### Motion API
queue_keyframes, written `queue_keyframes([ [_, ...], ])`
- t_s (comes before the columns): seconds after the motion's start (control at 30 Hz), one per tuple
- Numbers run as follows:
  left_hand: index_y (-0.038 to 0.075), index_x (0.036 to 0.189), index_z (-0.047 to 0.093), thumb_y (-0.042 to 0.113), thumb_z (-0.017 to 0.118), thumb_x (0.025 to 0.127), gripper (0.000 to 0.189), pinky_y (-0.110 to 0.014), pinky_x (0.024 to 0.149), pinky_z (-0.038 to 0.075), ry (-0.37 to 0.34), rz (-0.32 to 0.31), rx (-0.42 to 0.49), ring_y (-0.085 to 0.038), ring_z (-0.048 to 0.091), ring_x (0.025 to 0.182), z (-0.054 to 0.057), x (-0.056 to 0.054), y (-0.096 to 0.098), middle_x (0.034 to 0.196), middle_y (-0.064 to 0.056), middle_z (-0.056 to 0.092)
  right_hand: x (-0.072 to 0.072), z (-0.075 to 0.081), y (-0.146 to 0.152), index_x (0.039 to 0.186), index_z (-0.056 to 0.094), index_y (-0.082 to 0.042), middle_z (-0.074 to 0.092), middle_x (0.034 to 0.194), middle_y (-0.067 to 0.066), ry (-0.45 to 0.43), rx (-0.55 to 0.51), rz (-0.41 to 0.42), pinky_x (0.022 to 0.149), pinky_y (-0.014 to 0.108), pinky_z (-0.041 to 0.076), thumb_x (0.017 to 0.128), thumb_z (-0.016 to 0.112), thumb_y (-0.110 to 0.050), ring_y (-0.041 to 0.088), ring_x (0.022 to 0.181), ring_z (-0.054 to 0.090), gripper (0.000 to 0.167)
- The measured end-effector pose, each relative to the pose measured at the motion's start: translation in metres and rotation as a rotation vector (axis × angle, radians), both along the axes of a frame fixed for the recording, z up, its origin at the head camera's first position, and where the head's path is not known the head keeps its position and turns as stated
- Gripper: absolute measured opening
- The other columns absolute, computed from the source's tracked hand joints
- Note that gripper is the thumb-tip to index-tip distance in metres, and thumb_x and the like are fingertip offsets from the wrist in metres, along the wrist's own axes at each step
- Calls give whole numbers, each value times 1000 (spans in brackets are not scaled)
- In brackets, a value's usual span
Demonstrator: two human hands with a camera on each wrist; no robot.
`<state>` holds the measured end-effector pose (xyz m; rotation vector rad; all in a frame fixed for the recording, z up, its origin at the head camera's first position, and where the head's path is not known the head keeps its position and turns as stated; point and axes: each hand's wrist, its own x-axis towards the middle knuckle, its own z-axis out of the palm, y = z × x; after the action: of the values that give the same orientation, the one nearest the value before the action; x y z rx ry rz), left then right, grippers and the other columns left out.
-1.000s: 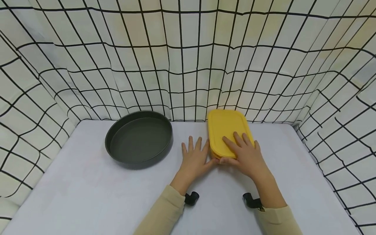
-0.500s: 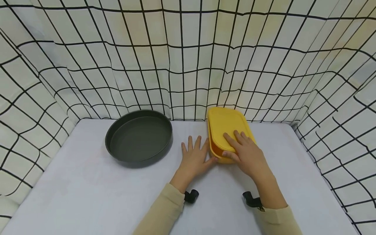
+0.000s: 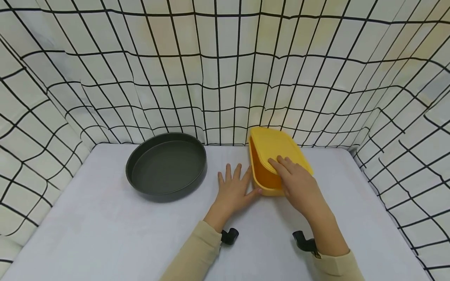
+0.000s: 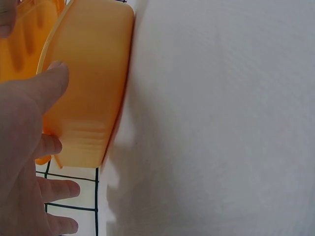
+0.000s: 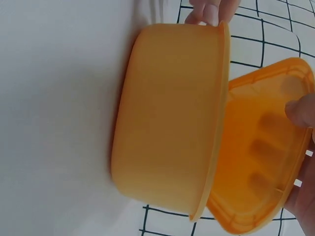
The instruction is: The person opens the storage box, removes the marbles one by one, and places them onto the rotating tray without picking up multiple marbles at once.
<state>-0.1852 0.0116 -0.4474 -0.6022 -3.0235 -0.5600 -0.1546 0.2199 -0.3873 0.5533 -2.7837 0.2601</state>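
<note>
A yellow-orange plastic food container point(image 3: 270, 192) stands at the right of the table, near the back. Its yellow lid point(image 3: 281, 146) is tilted up off the front and left rim, baring part of the orange inside. My right hand point(image 3: 302, 191) holds the lid's near edge, fingers on top; in the right wrist view the thumb point(image 5: 301, 110) lies under the lid point(image 5: 251, 142). My left hand point(image 3: 231, 197) has its fingers spread at the container's front left corner. The left wrist view has its thumb point(image 4: 56, 81) against the container's wall point(image 4: 93, 93).
A dark green round pan point(image 3: 166, 168) sits on the white-covered table point(image 3: 116, 230) to the left of both hands. Black netting point(image 3: 218, 70) over white walls encloses the back and sides. A black wrist camera point(image 3: 229, 236) shows beside the left wrist.
The lid has gone from lying flat on the container to raised and tilted, shifting right and back. My right hand has lifted it; my left hand has stayed at the corner.
</note>
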Motion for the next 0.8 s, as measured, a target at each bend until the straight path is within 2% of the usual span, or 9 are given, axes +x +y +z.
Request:
queue_keyframes([
  [0.1, 20, 158, 30, 72, 46, 92, 85, -76, 111, 13, -7, 3, -5, -55, 11, 147, 1, 0, 1, 160, -22, 28, 0, 1, 0, 146, 49, -22, 53, 146, 13, 33, 1, -5, 107, 57, 42, 97, 62, -6, 38, 134, 50, 53],
  [0.37, 22, 159, 26, 73, 45, 92, 86, -76, 111, 11, -15, -2, 16, -55, 10, 147, -1, -1, 2, 160, -22, 27, -1, 1, 6, 144, 53, -25, 54, 146, 11, 93, -10, -11, 108, 61, 38, 97, 63, -13, 36, 134, 51, 49],
  [0.6, 23, 159, 26, 73, 45, 93, 85, -75, 112, 11, -30, 2, 17, -54, 9, 148, -3, -1, 3, 161, -21, 28, -4, -2, 7, 139, 59, -23, 62, 137, 9, 152, -35, 5, 105, 55, 45, 95, 66, -9, 32, 127, 58, 46],
  [0.8, 21, 159, 28, 73, 45, 93, 85, -75, 112, 11, -34, -3, 22, -54, 9, 148, -1, -1, 3, 161, -21, 27, -6, -4, 8, 133, 64, -23, 65, 134, 5, 198, -59, -3, 99, 51, 50, 93, 69, -6, 30, 122, 62, 43],
])
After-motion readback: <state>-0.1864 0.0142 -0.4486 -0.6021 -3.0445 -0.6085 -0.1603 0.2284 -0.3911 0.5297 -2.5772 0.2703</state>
